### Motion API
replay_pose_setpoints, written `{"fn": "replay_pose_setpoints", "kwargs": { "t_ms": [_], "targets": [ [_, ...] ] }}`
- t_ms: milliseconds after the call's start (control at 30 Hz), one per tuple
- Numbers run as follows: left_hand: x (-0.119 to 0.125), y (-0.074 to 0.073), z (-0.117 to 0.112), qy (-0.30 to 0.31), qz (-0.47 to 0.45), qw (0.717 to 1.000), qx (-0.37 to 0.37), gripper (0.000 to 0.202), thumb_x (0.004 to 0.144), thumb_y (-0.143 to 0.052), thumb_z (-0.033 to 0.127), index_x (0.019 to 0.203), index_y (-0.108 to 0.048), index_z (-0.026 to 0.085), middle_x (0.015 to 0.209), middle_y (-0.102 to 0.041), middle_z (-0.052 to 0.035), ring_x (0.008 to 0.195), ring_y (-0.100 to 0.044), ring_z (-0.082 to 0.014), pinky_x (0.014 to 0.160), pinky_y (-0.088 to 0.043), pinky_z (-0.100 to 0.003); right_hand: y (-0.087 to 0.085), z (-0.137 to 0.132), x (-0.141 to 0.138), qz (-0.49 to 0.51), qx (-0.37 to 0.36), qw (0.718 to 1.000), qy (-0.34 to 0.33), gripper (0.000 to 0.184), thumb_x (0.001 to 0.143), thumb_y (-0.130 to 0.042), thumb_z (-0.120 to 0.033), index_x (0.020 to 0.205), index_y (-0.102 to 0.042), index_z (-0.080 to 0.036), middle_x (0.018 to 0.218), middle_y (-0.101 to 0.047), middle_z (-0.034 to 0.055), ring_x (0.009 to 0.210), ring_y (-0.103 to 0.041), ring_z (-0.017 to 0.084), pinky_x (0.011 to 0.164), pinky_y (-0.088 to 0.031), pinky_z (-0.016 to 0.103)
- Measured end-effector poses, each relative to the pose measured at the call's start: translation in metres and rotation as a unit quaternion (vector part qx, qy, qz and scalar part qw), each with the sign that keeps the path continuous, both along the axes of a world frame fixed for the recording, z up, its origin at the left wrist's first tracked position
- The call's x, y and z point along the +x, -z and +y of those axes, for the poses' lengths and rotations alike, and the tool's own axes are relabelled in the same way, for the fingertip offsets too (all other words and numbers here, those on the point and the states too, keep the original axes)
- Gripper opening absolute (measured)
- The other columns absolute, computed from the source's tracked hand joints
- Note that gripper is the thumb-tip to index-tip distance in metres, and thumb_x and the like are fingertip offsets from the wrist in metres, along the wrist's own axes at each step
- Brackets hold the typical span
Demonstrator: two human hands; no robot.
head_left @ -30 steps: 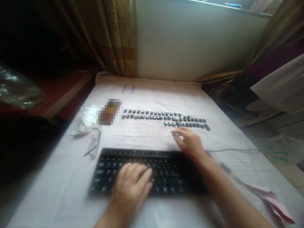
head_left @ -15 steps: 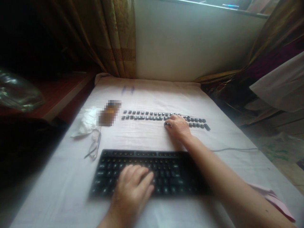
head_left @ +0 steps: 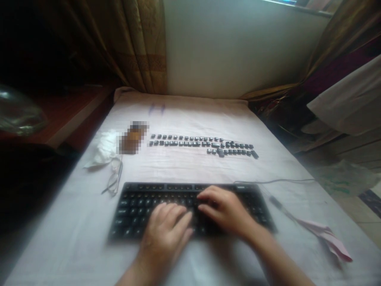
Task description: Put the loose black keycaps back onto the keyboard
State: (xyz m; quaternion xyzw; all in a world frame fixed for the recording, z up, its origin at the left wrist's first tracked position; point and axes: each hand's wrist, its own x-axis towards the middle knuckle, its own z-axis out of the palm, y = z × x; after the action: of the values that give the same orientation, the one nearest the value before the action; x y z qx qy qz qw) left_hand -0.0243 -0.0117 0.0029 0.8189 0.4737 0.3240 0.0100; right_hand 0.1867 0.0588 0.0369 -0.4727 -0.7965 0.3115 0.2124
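Observation:
A black keyboard (head_left: 133, 210) lies across the near part of the cloth-covered table. My left hand (head_left: 166, 228) rests on its middle-left keys, fingers stretched out and holding nothing. Over the keys right of centre is my right hand (head_left: 226, 208), its thumb and forefinger bent but apart, with nothing visible between them. The keys beneath both hands are hidden. Beyond the keyboard, loose black keycaps (head_left: 186, 143) stand in rows, with a shorter row of keycaps (head_left: 235, 152) on the right side.
Eyeglasses (head_left: 114, 178), a crumpled white cloth or tissue (head_left: 104, 147) and a pixelated brown object (head_left: 132, 139) are at the left. To the right, a thin tool (head_left: 278, 204) lies near a pink cloth (head_left: 330, 236). A cable (head_left: 285, 180) runs off the right edge.
My right hand has drawn back from the loose keycaps to the keyboard, uncovering the short row. My left hand stays on the keys. The view has shifted slightly.

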Motion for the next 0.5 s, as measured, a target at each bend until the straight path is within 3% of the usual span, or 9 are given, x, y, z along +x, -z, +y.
{"fn": "replay_pose_setpoints", "kwargs": {
  "t_ms": [167,500],
  "targets": [
    [0.004,0.002,0.000,0.006,0.008,1.000,0.010,0.026,0.099,-0.048,0.027,0.114,-0.068,0.020,0.109,-0.069,-0.0050,0.108,-0.057,-0.0227,0.106,-0.034,-0.041,0.010,-0.005,-0.008,0.001,-0.010,1.000,0.029,0.013,0.081,-0.070,-0.015,0.092,-0.074,-0.021,0.091,-0.073,0.0039,0.080,-0.069,0.017,0.075,-0.054,0.028],
    [0.009,0.003,-0.001,0.000,0.018,1.000,-0.011,0.032,0.099,-0.047,0.033,0.121,-0.066,0.020,0.114,-0.066,-0.0069,0.111,-0.054,-0.0243,0.108,-0.032,-0.042,0.007,-0.002,-0.012,-0.010,-0.016,0.999,0.037,0.014,0.086,-0.063,-0.017,0.089,-0.076,-0.021,0.090,-0.076,0.0050,0.083,-0.070,0.018,0.077,-0.053,0.028]
  ]
}}
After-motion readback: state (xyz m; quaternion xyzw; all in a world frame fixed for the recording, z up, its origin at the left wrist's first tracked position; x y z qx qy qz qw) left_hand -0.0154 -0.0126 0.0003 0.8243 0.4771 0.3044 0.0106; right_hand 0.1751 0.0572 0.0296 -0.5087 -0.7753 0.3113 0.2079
